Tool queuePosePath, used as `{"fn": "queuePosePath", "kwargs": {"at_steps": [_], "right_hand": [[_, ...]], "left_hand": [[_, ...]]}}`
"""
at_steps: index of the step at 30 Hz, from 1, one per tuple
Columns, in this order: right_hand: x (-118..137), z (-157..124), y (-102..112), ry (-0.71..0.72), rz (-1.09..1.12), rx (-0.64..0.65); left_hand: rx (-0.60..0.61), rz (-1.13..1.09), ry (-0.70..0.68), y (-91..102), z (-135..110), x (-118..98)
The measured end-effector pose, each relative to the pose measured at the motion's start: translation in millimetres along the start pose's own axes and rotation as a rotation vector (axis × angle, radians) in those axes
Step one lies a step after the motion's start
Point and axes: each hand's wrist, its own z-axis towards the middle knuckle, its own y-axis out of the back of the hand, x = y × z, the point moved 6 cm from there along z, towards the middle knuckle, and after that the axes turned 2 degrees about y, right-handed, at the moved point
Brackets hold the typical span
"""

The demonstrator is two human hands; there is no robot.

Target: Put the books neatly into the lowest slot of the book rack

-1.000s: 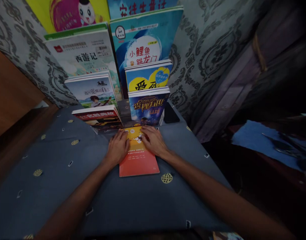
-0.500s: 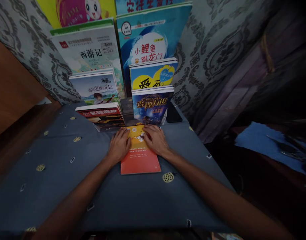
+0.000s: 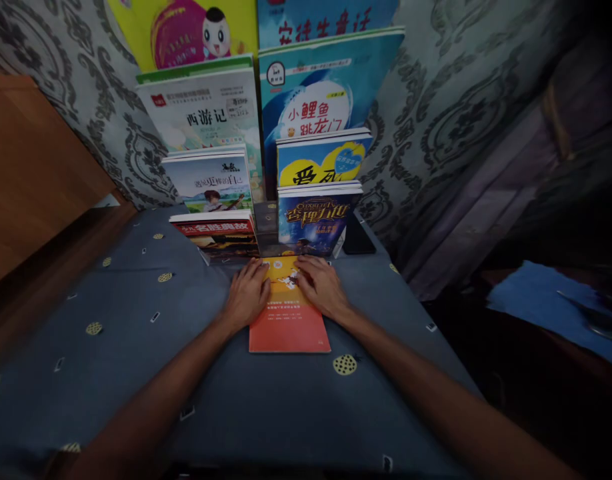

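Note:
An orange-and-yellow book (image 3: 290,333) lies flat on the table, close in front of two stacked-up rows of upright books. On its left edge rests my left hand (image 3: 247,292), fingers stretched forward and lying flat. My right hand (image 3: 323,287) lies over the opposite edge, its fingers also extended across the yellow upper part. Just beyond the fingertips stand a dark blue book (image 3: 313,223) on the right and a red-topped book (image 3: 216,233) on the left.
Behind these, more books rise in tiers, including a teal book (image 3: 331,80) and a pale book (image 3: 201,100). A black phone (image 3: 359,237) lies right of the rows. The grey-blue tablecloth (image 3: 136,373) meets a patterned wall covering (image 3: 406,153). A blue cloth (image 3: 536,300) lies off the table's right side.
The whole view has shifted, so everything appears slightly lower and farther right. Both hands stay on the orange-and-yellow book, with no clear movement against it.

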Motion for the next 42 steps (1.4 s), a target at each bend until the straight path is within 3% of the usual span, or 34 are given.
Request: {"fn": "queuePosePath", "kwargs": {"at_steps": [16,21,25,30,34,42], "right_hand": [[-40,2,3,-0.218,0.419,-0.138],[-42,3,1,-0.22,0.456,-0.151],[-39,6,1,-0.214,0.442,-0.145],[-34,8,1,-0.185,0.409,-0.133],[-31,8,2,-0.176,0.368,-0.132],[-31,9,2,-0.169,0.344,-0.121]], "left_hand": [[0.03,0.084,-0.021,2.1,0,-4],[0.075,0.191,-0.126,4.0,4,-13],[0.167,0.11,-0.287,3.9,4,-28],[0.301,-0.055,-0.467,11.0,-24,-61],[0.428,-0.032,-0.556,14.8,-53,-83],[0.282,0.165,-0.577,2.0,-66,-90]]}}
